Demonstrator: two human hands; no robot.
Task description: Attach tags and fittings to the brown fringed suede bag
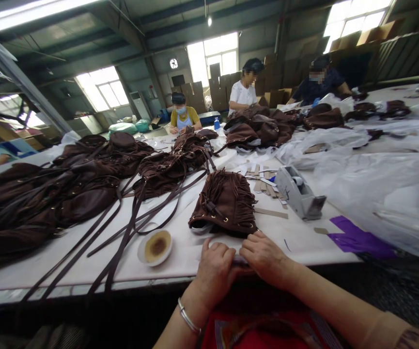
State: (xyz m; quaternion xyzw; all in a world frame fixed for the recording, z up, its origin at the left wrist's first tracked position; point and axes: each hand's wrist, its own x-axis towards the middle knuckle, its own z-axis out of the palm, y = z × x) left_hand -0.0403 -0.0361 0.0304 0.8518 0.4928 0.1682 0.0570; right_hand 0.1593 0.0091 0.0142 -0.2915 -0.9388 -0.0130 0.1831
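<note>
A dark brown fringed bag [227, 201] lies on the white table in front of me, its eyelet-lined mouth towards me and a bit of white lining or plastic showing inside. Just below that mouth, at the table's front edge, my left hand [216, 264] is closed with its fingers curled over. My right hand [267, 257] is closed too, close beside it, fingertips almost at the bag's lower right corner. Between both hands is something thin and pale, mostly hidden by the fingers; I cannot make out what it is. A bangle [188, 316] circles my left wrist.
A small white bowl [144, 254] with brown residue stands left of my hands. Brown bags with long straps [85, 194] are heaped leftward. To the right are a grey tape dispenser [298, 194], card strips [267, 186], purple tape [358, 237] and clear plastic [387, 194]. Several people sit across the table.
</note>
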